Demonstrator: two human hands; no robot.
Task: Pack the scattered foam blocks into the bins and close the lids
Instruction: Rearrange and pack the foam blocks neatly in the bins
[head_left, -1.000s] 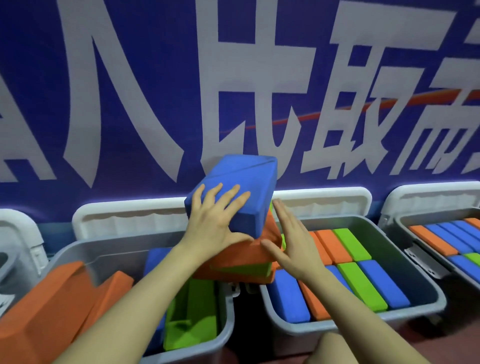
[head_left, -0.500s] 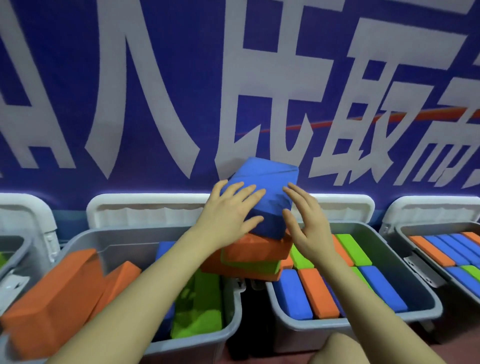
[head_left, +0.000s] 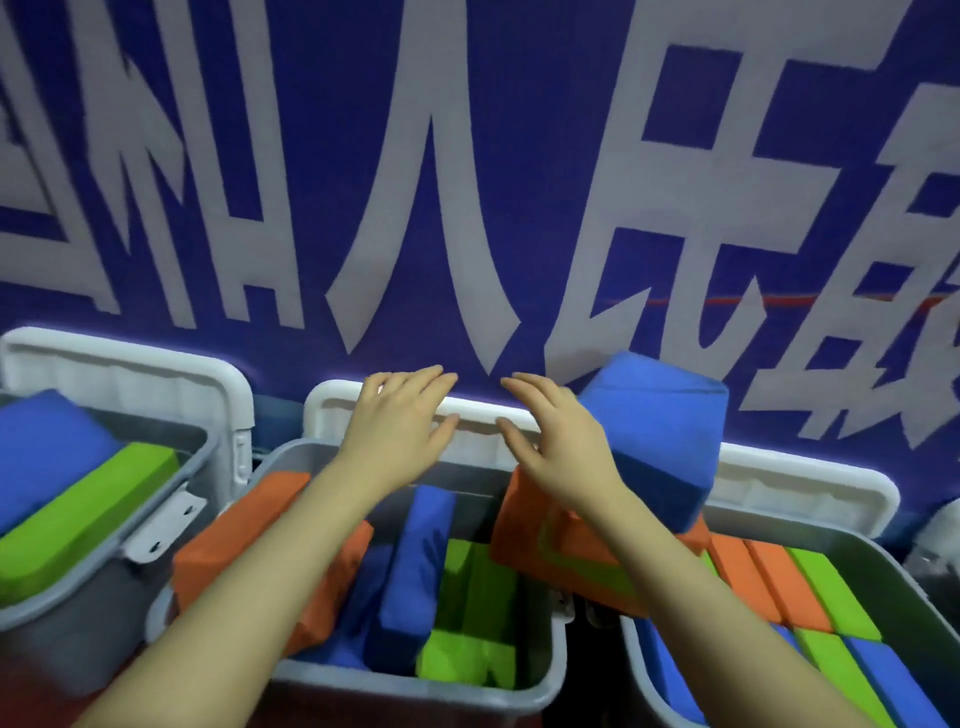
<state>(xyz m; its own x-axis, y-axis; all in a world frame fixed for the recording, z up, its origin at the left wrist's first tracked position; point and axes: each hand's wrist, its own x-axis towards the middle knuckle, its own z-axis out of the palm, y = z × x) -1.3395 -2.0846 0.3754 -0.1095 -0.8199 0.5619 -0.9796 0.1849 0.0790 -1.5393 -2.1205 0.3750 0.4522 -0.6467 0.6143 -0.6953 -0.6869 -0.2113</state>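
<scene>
Both my left hand (head_left: 400, 421) and right hand (head_left: 556, 436) hover empty, fingers spread, before the middle bin's lid (head_left: 467, 415). I'd grip its far rim evenly and pull it down squarely.

Lighting: dim, bluish indoor. Bright strip along the banner (head_left: 467, 156) foot, above the white lids (head_left: 130, 364). Deep shadow between the bins (head_left: 550, 691) below it. Wide-angle bending at the frame edges; banner lettering streaked with motion blur. Forearms and blocks (head_left: 654, 431) soft-edged.
</scene>
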